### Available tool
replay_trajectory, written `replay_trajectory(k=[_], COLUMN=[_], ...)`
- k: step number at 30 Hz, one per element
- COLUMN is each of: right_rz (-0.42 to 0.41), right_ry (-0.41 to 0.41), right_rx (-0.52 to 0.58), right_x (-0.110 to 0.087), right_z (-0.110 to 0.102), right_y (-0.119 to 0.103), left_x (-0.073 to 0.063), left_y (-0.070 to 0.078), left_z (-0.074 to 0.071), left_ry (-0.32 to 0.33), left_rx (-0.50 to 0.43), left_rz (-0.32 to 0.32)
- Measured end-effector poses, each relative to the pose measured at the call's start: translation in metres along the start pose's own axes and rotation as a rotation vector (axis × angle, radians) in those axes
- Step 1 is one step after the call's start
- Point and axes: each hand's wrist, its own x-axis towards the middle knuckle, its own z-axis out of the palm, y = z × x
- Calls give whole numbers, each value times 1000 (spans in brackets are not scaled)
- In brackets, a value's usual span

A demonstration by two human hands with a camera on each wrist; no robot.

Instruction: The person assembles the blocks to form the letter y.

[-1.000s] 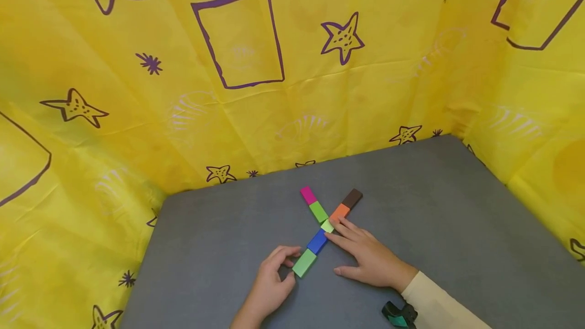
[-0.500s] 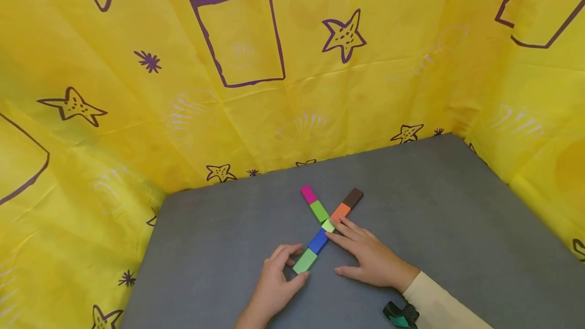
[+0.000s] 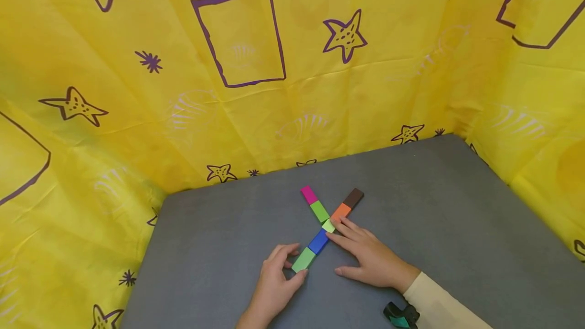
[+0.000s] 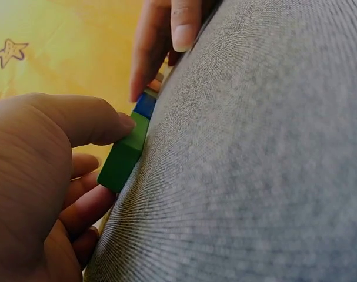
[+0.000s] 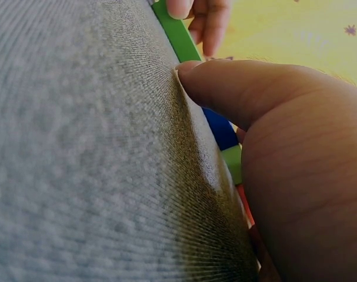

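Note:
Coloured blocks lie in a Y on the grey table. My left hand (image 3: 278, 278) pinches the light green block (image 3: 303, 260) at the near end, thumb on one side and curled fingers on the other, as the left wrist view also shows. The blue block (image 3: 318, 241) adjoins it, followed by a small yellow-green block (image 3: 328, 226) at the junction. My right hand (image 3: 372, 259) lies with fingers extended. Its fingertips touch near the orange block (image 3: 340, 212), the yellow-green block and the blue block; its thumb rests apart on the table.
A dark brown block (image 3: 353, 198) ends the right branch. On the left branch are a green block (image 3: 319, 211) and a magenta block (image 3: 308, 194). Yellow patterned cloth (image 3: 301, 90) rises behind the grey table (image 3: 219, 242). A black and teal strap device (image 3: 400, 315) sits by the right sleeve.
My left thumb has moved right, from the light green block's left corner to its near end. That block has shifted very slightly. The right hand stays in place.

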Motion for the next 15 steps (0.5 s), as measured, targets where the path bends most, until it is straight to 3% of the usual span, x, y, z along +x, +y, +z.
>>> replay_trajectory(k=[7,15], right_rz=[-7,-4], right_ry=[26,184], right_rx=[42,108], right_x=[-1,-8], right_z=[0,-4], right_y=[2,8], left_x=[0,4], left_y=[-2,-5], left_z=[2,5], left_ry=[4,7], left_rx=[-13,-107], left_rz=[-3,41])
